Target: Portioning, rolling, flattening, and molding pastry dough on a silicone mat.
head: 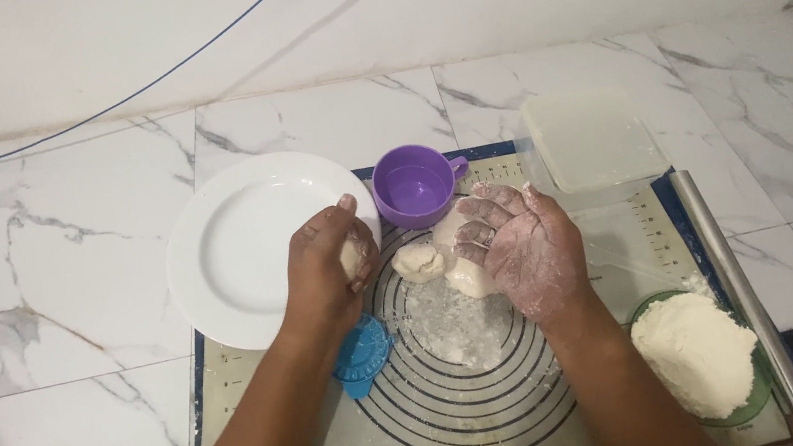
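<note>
My left hand (326, 267) is closed around a small ball of dough (351, 258), just over the right rim of a white plate (230, 259). My right hand (520, 243) is floury, fingers spread and palm turned up, hovering over a larger lump of dough (463, 270) on a baking mat (468, 396) with ring markings. A small dough piece (418, 263) lies on the mat between the two hands. Loose flour is scattered in the mat's middle.
A purple cup (415, 185) stands behind the hands. A clear lidded plastic box (590, 144) is at the back right. A green bowl of flour (700, 352) and a steel rolling pin (737, 287) sit at the right. A blue dumpling press (362, 355) lies under my left wrist.
</note>
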